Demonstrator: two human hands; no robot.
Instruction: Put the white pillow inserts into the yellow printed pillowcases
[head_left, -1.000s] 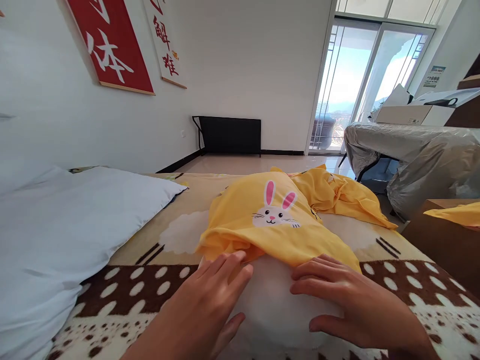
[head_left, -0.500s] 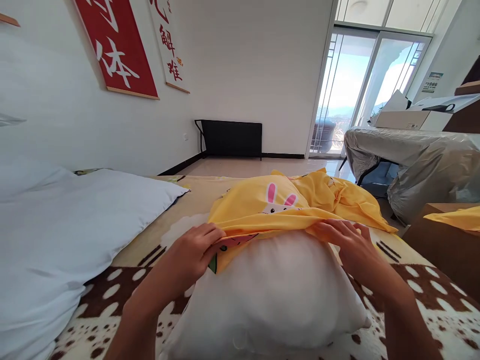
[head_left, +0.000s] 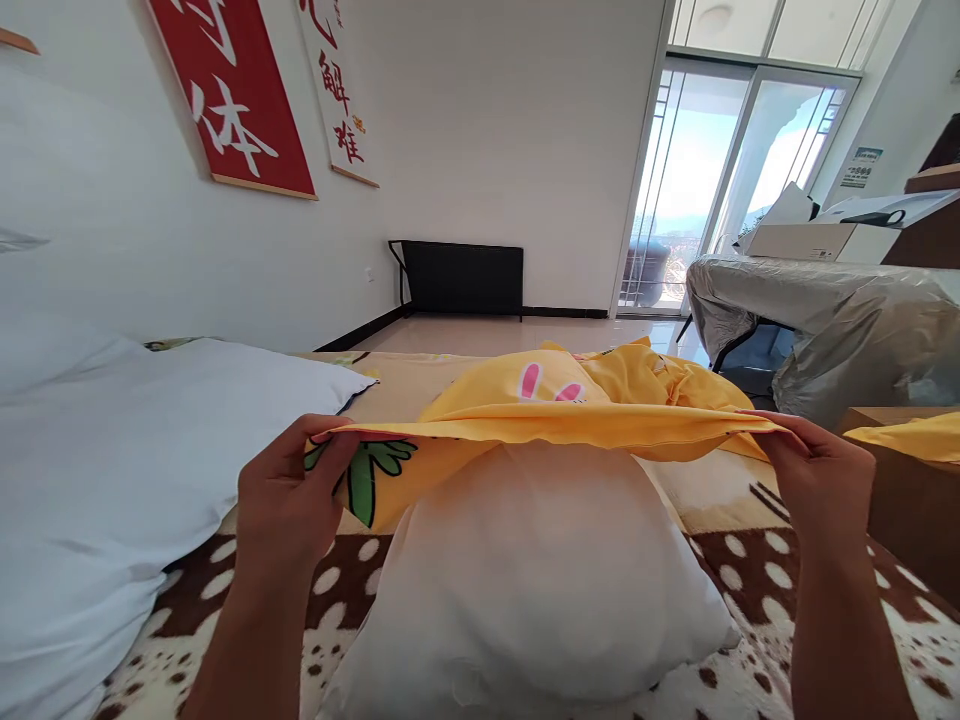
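A yellow pillowcase (head_left: 480, 390) with a rabbit print and green leaf shapes covers the far part of a white pillow (head_left: 547, 570). The near part of the pillow is bare and lies toward me. My left hand (head_left: 294, 490) pinches the left end of the pillowcase's open edge. At the other end, my right hand (head_left: 814, 470) grips the same edge between thumb and fingers. The edge is stretched almost straight across, raised over the pillow. How far the pillow reaches inside the case is hidden.
White pillows (head_left: 150, 450) lie on the left of the patterned bed blanket (head_left: 352, 580). More yellow fabric (head_left: 675, 385) is bunched behind the pillowcase. A cardboard box (head_left: 892, 500) stands at right, near a plastic-covered table (head_left: 840, 300). A black panel (head_left: 461, 278) leans on the far wall.
Both hands have moved apart and slightly up, each now at an end of the pillowcase's edge. The edge has gone from loosely gathered to pulled wide and taut.
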